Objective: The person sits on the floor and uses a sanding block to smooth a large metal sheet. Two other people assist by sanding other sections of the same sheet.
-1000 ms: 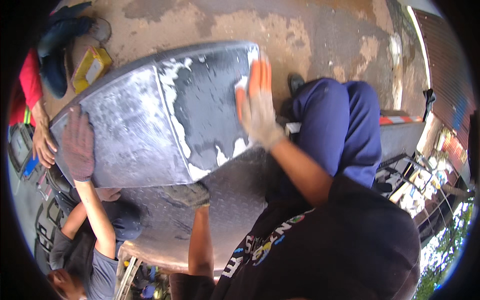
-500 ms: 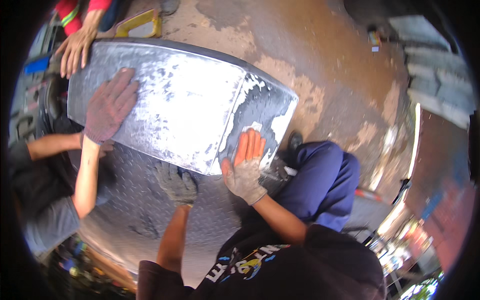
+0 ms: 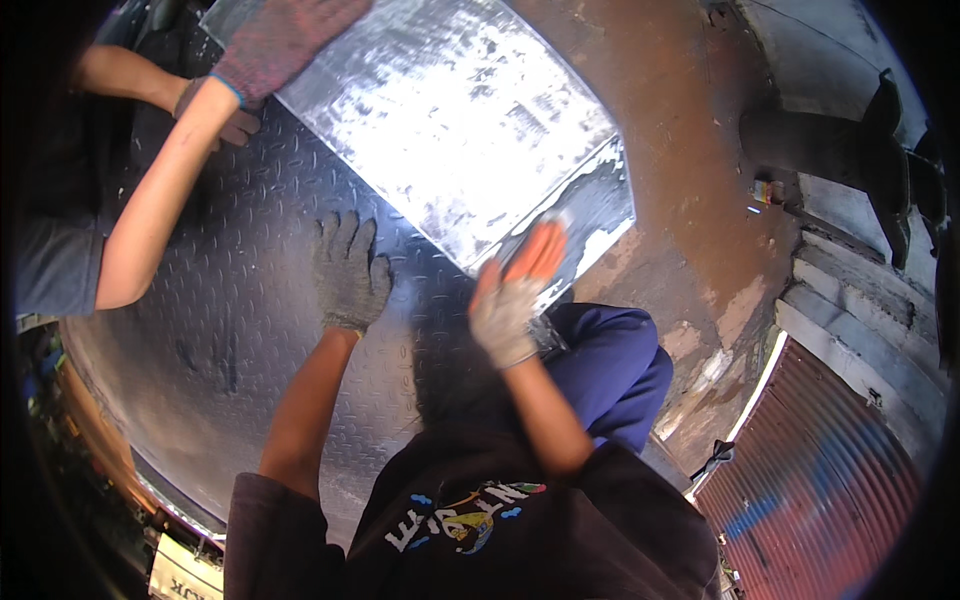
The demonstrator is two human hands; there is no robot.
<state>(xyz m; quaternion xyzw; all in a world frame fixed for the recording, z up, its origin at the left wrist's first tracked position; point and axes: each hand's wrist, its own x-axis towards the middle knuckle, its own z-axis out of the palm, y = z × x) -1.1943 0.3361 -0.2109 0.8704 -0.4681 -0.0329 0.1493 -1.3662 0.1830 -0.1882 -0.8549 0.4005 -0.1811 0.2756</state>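
A large panel, with bright bare patches and a dark, patchy right end, lies at the upper middle. My right hand, in a pale glove with orange fingers, presses on that dark end. A small pale sheet shows at its fingertips; most of it is hidden beneath the fingers. My left hand, in a grey knit glove, rests with fingers spread on the dark tread-plate surface, beside the panel's near edge. It holds nothing.
At the upper left a co-worker's reddish gloved hand lies on the panel; their other gloved hand is beside it. A blue-trousered leg is close to my right forearm. Concrete steps and a corrugated sheet stand at right.
The view has shifted and turned, so the panel sits higher and more slanted. Another person's bare hand and a yellow tray have left the picture. My right hand stays on the panel's dark end.
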